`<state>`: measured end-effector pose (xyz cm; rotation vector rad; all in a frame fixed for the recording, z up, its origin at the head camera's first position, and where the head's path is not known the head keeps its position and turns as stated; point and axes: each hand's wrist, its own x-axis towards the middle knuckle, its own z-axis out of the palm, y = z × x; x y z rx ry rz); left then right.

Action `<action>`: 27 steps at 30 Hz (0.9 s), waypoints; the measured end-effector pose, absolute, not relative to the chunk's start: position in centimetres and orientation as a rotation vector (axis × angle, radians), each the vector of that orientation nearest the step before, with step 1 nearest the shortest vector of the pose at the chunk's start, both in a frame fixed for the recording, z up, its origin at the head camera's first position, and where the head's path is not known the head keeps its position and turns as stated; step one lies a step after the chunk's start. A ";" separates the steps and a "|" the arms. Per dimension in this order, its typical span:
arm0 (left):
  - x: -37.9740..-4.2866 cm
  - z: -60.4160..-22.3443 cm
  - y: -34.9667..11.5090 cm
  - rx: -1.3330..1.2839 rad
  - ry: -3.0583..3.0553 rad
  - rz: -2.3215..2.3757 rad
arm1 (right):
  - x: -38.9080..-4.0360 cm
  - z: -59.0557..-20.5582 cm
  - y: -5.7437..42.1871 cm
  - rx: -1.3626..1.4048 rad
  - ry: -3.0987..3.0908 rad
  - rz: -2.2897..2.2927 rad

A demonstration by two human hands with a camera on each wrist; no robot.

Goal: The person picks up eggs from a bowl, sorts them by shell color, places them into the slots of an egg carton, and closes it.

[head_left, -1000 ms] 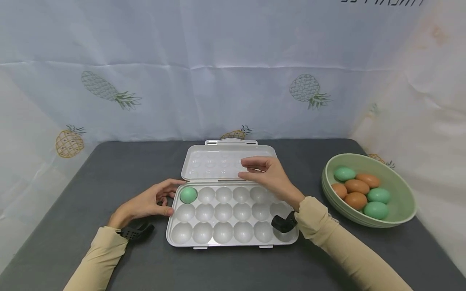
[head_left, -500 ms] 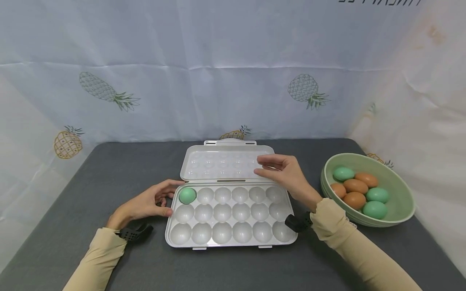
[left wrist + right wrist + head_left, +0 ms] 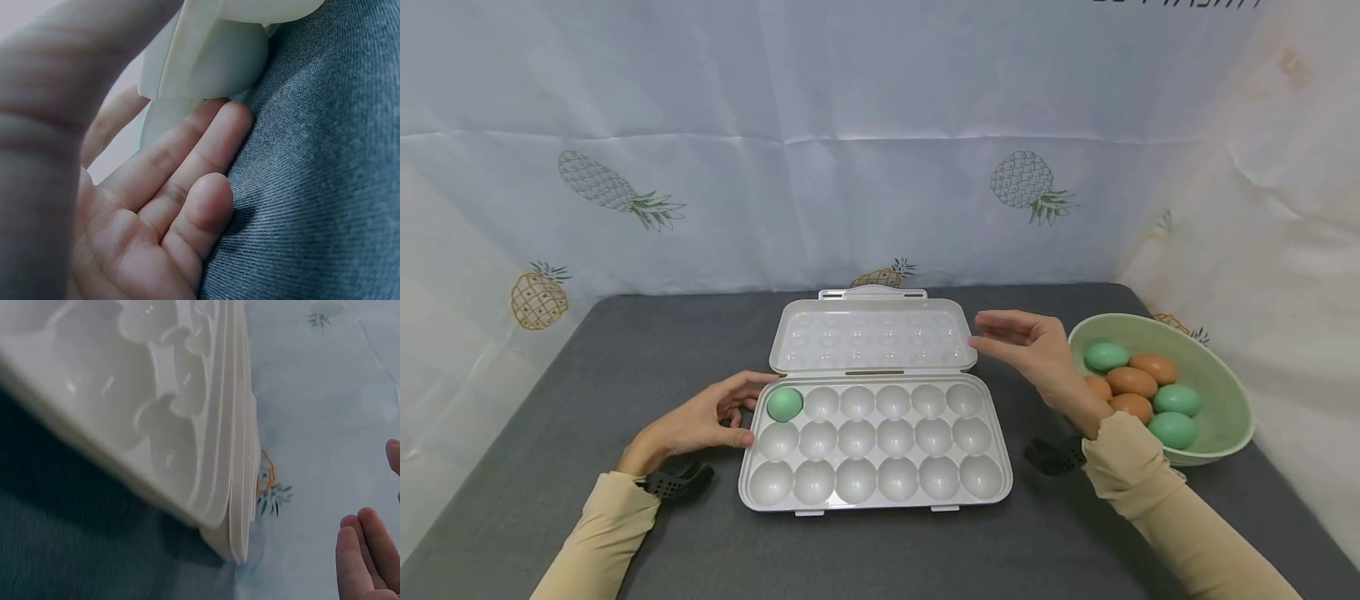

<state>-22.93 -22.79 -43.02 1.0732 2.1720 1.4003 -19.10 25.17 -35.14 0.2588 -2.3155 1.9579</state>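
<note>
A white plastic egg tray point(image 3: 875, 504) lies on the dark table, its lid point(image 3: 874, 333) folded back behind it. One green egg point(image 3: 785, 404) sits in the back left cup. My left hand point(image 3: 703, 417) rests at the tray's left side, thumb and forefinger touching its edge; in the left wrist view its other fingers point(image 3: 219, 140) lie loosely on the cloth under the tray's cups. Between tray and bowl, my right hand point(image 3: 1033, 354) is in the air with nothing in it, thumb apart from the fingers. Its fingertips point(image 3: 369, 531) show at the right wrist view's edge.
A pale green bowl point(image 3: 1228, 408) with several green and brown eggs point(image 3: 1131, 382) stands on the right, partly behind the right forearm. A white curtain point(image 3: 820, 208) with pineapple prints hangs behind the dark table point(image 3: 685, 342).
My right hand has moved right, from above the tray's back rows to beside the bowl, fingers empty throughout. The left hand, tray and green egg have stayed in place.
</note>
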 end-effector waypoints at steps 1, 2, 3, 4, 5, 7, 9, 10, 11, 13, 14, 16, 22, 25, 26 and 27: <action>-22.9 -43.0 -22.8 1.074 2.173 1.400 | -18.9 -35.1 25.6 0.254 -2.301 1.975; -22.9 -43.0 -22.8 1.075 2.173 1.399 | -18.8 -35.1 26.2 0.246 -2.289 1.990; -22.9 -43.0 -22.8 1.078 2.174 1.398 | -18.6 -35.0 26.7 0.247 -2.278 2.002; -22.9 -43.0 -22.8 1.078 2.175 1.397 | -18.4 -34.9 27.3 0.247 -2.266 2.013; -22.9 -42.9 -22.8 1.079 2.174 1.399 | -18.2 -34.8 27.9 0.241 -2.262 2.017; -23.0 -42.9 -22.8 1.078 2.175 1.401 | -17.9 -34.6 29.0 0.221 -2.232 2.051; -23.0 -42.9 -22.8 1.076 2.175 1.403 | -17.6 -34.4 30.1 0.185 -2.250 2.021; -22.9 -42.8 -22.8 1.072 2.177 1.403 | -17.5 -34.3 30.7 0.160 -2.253 2.023; -22.9 -42.8 -22.8 1.070 2.178 1.404 | -17.3 -34.2 31.2 0.142 -2.263 2.018; -22.9 -42.8 -22.8 1.065 2.182 1.402 | -17.1 -34.1 32.3 0.114 -2.275 2.002; -22.9 -42.9 -22.8 1.065 2.184 1.402 | -17.0 -34.0 32.8 0.104 -2.290 1.983; -22.9 -42.9 -22.9 1.066 2.183 1.403 | -16.9 -34.1 33.7 0.096 -2.277 1.987; -22.8 -43.1 -22.9 1.081 2.169 1.411 | -16.7 -34.6 36.0 0.048 -2.251 1.999; -22.9 -43.1 -22.8 1.082 2.166 1.413 | -16.6 -34.8 37.0 0.031 -2.255 2.041; -22.9 -43.1 -22.8 1.083 2.165 1.414 | -16.6 -34.8 37.4 0.019 -2.276 2.037; -22.9 -43.1 -22.8 1.084 2.164 1.412 | -16.5 -34.8 37.7 0.020 -2.286 2.053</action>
